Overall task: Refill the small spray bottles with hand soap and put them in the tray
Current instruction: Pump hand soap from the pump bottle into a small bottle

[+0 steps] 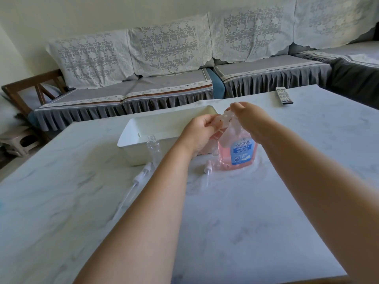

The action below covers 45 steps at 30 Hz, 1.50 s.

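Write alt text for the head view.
Both hands work at the pump of a pink soap bottle on a marble table. An uncapped empty small bottle stands beside a white tray.

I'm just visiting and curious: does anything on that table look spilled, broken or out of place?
Nothing looks spilled or broken. The one loose end: two spray tops lie flat on the table, off their bottles, and a small clear bottle stands uncapped beside the white tray. That fits refilling.
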Tool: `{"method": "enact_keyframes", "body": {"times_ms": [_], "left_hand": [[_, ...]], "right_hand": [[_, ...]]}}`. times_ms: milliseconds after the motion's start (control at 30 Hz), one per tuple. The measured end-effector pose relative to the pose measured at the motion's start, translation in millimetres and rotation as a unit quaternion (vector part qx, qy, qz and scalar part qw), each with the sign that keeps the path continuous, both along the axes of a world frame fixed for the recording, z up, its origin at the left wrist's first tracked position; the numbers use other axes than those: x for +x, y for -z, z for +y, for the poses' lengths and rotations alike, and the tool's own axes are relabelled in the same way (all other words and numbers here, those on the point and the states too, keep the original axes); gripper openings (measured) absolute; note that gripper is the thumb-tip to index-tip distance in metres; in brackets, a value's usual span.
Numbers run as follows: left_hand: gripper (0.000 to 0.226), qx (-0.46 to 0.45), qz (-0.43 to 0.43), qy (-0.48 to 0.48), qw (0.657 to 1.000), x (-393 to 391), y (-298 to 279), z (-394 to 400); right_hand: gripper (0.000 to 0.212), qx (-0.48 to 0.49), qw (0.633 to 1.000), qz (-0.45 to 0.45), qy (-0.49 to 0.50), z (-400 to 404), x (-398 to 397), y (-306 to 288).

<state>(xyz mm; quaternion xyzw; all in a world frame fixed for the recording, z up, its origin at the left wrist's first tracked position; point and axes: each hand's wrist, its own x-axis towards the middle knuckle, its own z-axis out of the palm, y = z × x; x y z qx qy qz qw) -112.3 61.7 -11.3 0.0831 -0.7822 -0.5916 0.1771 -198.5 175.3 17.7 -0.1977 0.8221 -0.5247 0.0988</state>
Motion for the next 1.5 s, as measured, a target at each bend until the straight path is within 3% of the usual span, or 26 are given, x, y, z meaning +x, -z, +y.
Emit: {"method": "enact_keyframes", "body": {"times_ms": [233, 367, 567, 667, 800, 933, 1000, 1167, 1333, 1500], "left_hand": [[0.008, 0.005, 0.004, -0.003, 1.000, 0.3, -5.7, 1.8], [0.010, 0.011, 0.013, 0.003, 1.000, -0.4, -9.3, 3.1], [0.009, 0.016, 0.009, 0.006, 1.000, 0.9, -7.7, 1.2], [0.023, 0.019, 0.003, 0.002, 1.000, 1.3, -4.4, 1.2], [0.030, 0.025, -0.005, -0.004, 1.000, 2.7, -3.2, 2.3], [0.018, 0.039, 0.004, 0.008, 0.999, 0.3, -7.1, 1.9], [0.015, 0.033, 0.008, 0.012, 0.999, -0.4, -9.5, 2.2], [0.011, 0.009, 0.011, 0.011, 1.000, 1.8, -11.1, 2.9], [0.011, 0.012, 0.005, 0.006, 1.000, -0.4, -4.3, -1.3], [0.024, 0.023, -0.003, 0.009, 1.000, -2.0, 3.4, -2.1]], "right_hand": [[0.052, -0.028, 0.996, -0.087, 0.009, 7.2, -1.5, -12.6], [0.043, -0.022, 0.994, -0.103, 0.031, 5.4, -3.1, -18.9], [0.036, -0.016, 1.000, -0.025, 0.007, 1.4, -2.5, -9.9], [0.032, -0.034, 0.999, 0.006, -0.008, 0.3, -1.2, 1.6], [0.035, -0.029, 0.999, -0.012, -0.016, 0.2, -0.7, 4.5], [0.046, -0.040, 0.995, -0.088, -0.004, 3.7, -5.8, -6.4], [0.040, -0.040, 0.994, -0.099, 0.010, 4.6, -7.7, -11.9], [0.034, -0.023, 0.997, -0.071, 0.027, 0.5, -9.2, -15.0], [0.030, -0.036, 0.999, 0.011, 0.005, -4.3, -6.2, -2.5], [0.026, -0.047, 0.999, 0.006, -0.009, -0.6, -5.1, 7.2]]}}
